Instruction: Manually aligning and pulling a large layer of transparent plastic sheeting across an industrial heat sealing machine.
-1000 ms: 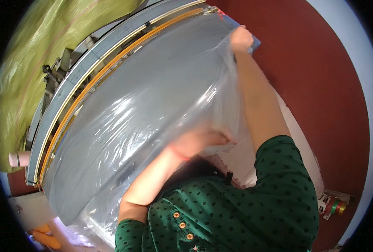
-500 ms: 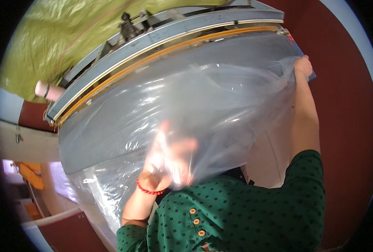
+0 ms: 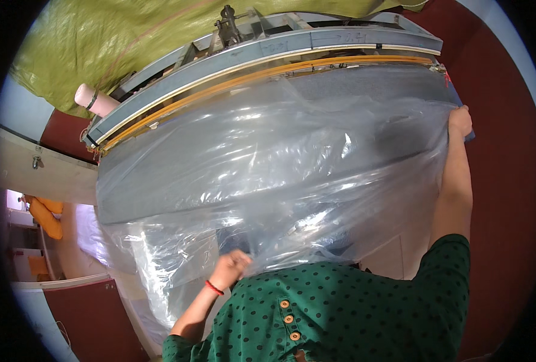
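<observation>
Partly veiled — tabletop under plastic.

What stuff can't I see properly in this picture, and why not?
All in the head view:
Left hand: fingers blurred, so whether they pinch the clear plastic sheet is unclear.
Right hand: fingertips hidden behind its own fist.
Yellow-green cover: cut off by the top edge; it hides whatever lies beneath.
Orange object, far left: too small to name.

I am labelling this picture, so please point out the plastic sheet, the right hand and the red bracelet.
Plastic sheet (image 3: pixel 274 163): head view, on its middle.
Right hand (image 3: pixel 460 122): head view, back of the hand.
Red bracelet (image 3: pixel 214 288): head view, middle of the band.
</observation>
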